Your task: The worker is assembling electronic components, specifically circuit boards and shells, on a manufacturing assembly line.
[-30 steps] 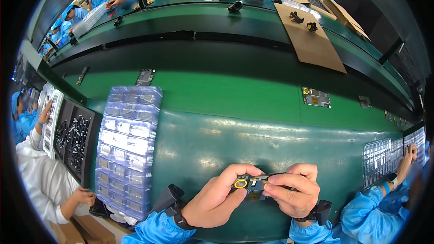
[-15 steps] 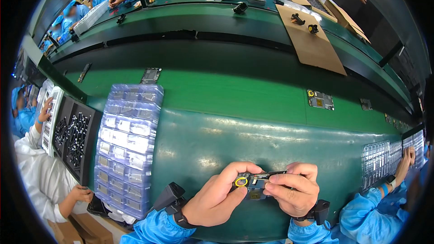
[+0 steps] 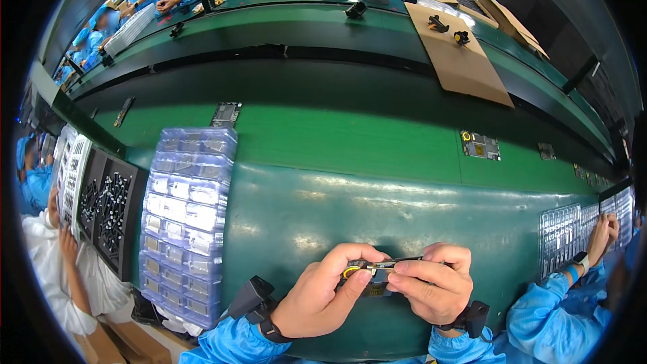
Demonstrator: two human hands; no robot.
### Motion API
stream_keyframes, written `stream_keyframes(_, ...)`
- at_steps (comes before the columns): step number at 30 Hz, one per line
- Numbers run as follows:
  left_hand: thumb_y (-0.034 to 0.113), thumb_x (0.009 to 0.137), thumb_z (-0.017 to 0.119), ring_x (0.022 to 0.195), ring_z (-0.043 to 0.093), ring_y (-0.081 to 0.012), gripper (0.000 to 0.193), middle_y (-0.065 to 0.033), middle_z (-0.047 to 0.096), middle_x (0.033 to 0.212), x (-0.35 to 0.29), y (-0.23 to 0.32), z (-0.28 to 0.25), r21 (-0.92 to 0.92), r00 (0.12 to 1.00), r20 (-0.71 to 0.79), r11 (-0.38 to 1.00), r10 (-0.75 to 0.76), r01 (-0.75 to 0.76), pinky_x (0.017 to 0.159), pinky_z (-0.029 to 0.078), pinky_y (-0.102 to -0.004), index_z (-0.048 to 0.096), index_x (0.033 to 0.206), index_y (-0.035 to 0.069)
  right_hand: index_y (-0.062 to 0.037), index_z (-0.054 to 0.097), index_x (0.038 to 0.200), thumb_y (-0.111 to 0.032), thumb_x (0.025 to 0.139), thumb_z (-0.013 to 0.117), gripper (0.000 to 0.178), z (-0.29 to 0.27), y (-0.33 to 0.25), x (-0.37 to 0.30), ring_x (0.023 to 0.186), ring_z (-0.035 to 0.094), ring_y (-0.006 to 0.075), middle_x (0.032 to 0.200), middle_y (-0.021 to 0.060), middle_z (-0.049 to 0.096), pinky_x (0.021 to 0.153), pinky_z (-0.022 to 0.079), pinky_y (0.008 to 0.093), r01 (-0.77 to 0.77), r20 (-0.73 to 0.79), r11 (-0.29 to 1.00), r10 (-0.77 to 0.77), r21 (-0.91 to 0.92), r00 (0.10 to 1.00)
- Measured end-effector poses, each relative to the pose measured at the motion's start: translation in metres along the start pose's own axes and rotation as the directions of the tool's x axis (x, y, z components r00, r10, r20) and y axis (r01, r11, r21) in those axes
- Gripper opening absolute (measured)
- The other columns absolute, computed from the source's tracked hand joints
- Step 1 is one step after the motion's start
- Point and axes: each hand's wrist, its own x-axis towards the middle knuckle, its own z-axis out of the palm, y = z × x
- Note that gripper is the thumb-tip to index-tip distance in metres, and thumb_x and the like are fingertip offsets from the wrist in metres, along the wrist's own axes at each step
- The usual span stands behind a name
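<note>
Low in front of me, my left hand [image 3: 322, 296] grips a dark circuit board [image 3: 376, 290] by its left end, with the thumb on the near face. A yellow ring [image 3: 350, 271] shows on the board beside that thumb. My right hand [image 3: 437, 286] is closed at the board's right end, thumb and fingers pinched along its upper edge. A thin strip-like edge [image 3: 397, 261] runs between the two hands; whether it is a separate part I cannot tell. The board is tilted, and the fingers cover much of it.
Left stands a clear plastic tray [image 3: 185, 212] of rectangular metallic parts, beside a black tray [image 3: 108, 205] of small pieces. Further boards, one a yellow-ringed board [image 3: 480, 145], lie on the green belt [image 3: 350, 141]. Co-workers sit both sides; one person's hand [image 3: 602, 236] is over clear trays [image 3: 559, 239] at right.
The board has tipped in my hands, so its face shows less and its upper edge more. At left, the co-worker in white has moved a hand up toward the white tray.
</note>
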Motion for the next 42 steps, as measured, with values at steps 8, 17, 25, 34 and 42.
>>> stream_keyframes(8,0.008,0.105,0.057,0.079,0.065,-0.0102,0.023,-0.0075,0.072,0.1,-0.002,0.0,0.001,0.06,0.998,-0.05,0.998,-0.033,0.036,0.071,0.052,-0.0269,0.057,0.128,0.004,-0.0125,0.083,0.096,-0.009,0.069,0.088,0.028,0.002,-0.004,0.002,0.093,0.057,0.0173,0.106,-0.0022,0.078,0.078,0.049,0.0261,-0.024,-0.022,1.0,0.025,0.019,0.999)
stream_keyframes(17,0.002,0.104,0.057,0.103,0.066,-0.0131,0.02,-0.014,0.07,0.117,-0.004,0.005,0.002,0.064,0.992,-0.057,0.991,-0.11,0.114,0.089,0.054,-0.0276,0.054,0.124,-0.002,-0.013,0.083,0.096,-0.007,0.068,0.089,0.029,0.002,-0.006,0.001,0.092,0.058,0.0168,0.107,-0.0032,0.077,0.077,0.049,0.0256,-0.043,-0.001,0.999,0.043,0.005,0.999)
stream_keyframes(25,0.002,0.101,0.062,0.087,0.062,-0.0074,0.013,-0.0076,0.071,0.102,-0.004,0.009,0.004,0.179,0.987,-0.156,0.984,0.03,-0.002,0.076,0.051,-0.0231,0.062,0.114,-0.002,-0.0128,0.083,0.095,-0.006,0.068,0.088,0.028,0.004,-0.008,0.002,0.089,0.06,0.0151,0.105,-0.0029,0.078,0.077,0.048,0.0252,-0.041,-0.016,0.999,0.042,0.028,0.999)
stream_keyframes(34,0.003,0.102,0.062,0.079,0.062,-0.0047,0.02,-0.0054,0.073,0.101,-0.005,-0.009,0.006,0.004,0.99,-0.137,0.999,0.032,-0.032,0.068,0.05,-0.0227,0.061,0.121,0.001,-0.0117,0.083,0.094,-0.003,0.068,0.086,0.028,0.006,-0.004,-0.002,0.094,0.058,0.0189,0.106,-0.0023,0.078,0.076,0.052,0.0287,-0.03,-0.045,0.999,0.032,0.029,0.998)
stream_keyframes(42,-0.002,0.102,0.057,0.101,0.067,-0.0141,0.019,-0.0172,0.071,0.118,-0.008,-0.004,0.005,-0.026,0.997,-0.076,0.999,0.018,-0.02,0.087,0.055,-0.0291,0.053,0.121,0.0,-0.0102,0.082,0.098,-0.007,0.066,0.089,0.033,0.005,-0.005,-0.002,0.099,0.057,0.022,0.105,0.0002,0.077,0.078,0.054,0.0328,-0.026,-0.055,0.998,0.029,0.057,0.998)
